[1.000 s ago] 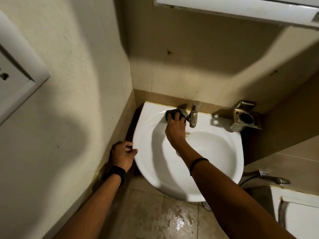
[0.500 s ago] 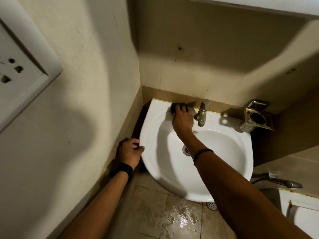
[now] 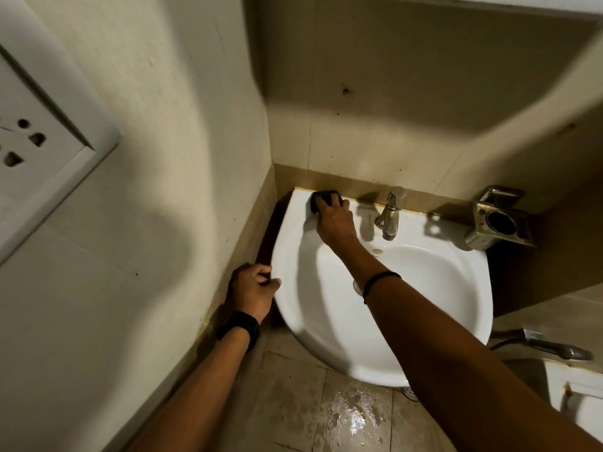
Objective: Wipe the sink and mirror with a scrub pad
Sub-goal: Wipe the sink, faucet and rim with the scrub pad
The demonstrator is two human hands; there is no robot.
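Fingers (image 3: 336, 205) of the right hand (image 3: 334, 221) clamp the dark scrub pad (image 3: 318, 201) beneath them onto the sink (image 3: 440, 288) ledge's back-left corner. The faucet (image 3: 390, 213) stands just to their right. The left hand (image 3: 253, 290) grips the sink's left rim, fingers curled.

dark scrub pad (image 3: 321, 200) pressed flat on the white sink's (image 3: 293, 256) back-left rim corner.

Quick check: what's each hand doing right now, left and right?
Left hand: closed, gripping the left rim of the sink.
Right hand: closed on the scrub pad, pressing it on the sink's back left corner.
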